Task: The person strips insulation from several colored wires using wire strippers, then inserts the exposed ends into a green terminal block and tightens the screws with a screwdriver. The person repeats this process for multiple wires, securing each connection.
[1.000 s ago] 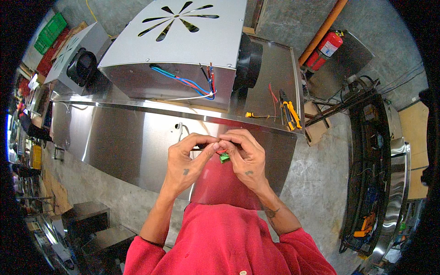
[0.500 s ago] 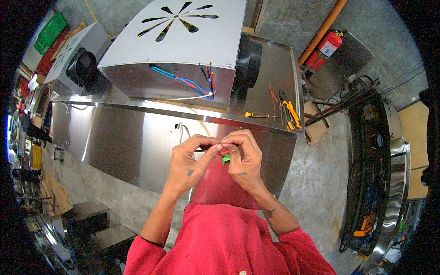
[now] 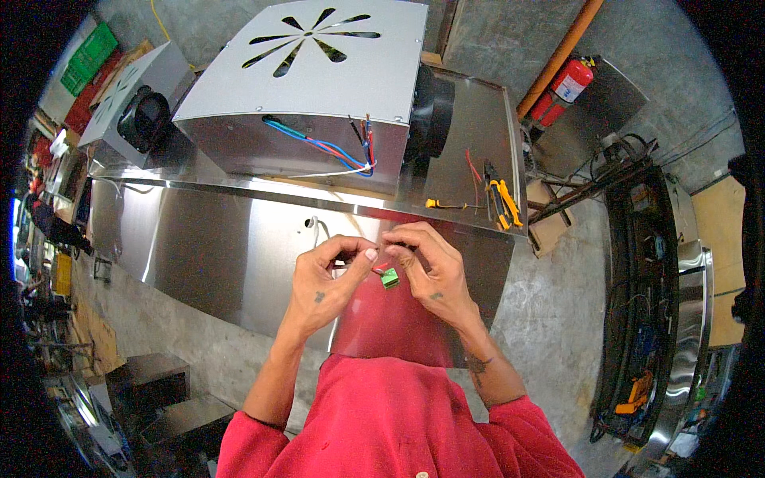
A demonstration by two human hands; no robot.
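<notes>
1. Near the centre of the frame: left hand (image 3: 331,275) and right hand (image 3: 430,267) brought close together, fingertips almost meeting over a small green connector block (image 3: 390,278).
2. Left hand: thumb and forefinger pinched on a thin red wire (image 3: 379,269) running toward the block; remaining fingers curled inward.
3. Right hand: fingers bent down and closed on the green connector block from above and from the right, block peeking out just below the fingertips.
4. Green connector block: held in the air in front of the steel front panel (image 3: 239,255), just below the panel's bright upper edge, slightly right of centre.
5. Upper centre: large steel housing (image 3: 319,88) with petal-shaped vent slots on top, blue and red wires (image 3: 335,150) looping along its front face.
6. Right of the housing: black round duct part (image 3: 430,111) set against its side.
7. On the steel top, right of centre: yellow-handled screwdriver (image 3: 446,205) lying flat, yellow-and-black pliers (image 3: 504,203) just beside it.
8. Upper right: red fire extinguisher (image 3: 567,84) beside an orange pipe (image 3: 558,56).
9. Upper left: smaller steel box with a black round opening (image 3: 139,119).
10. Bottom of the frame: red sleeves and shirt (image 3: 398,422).
</notes>
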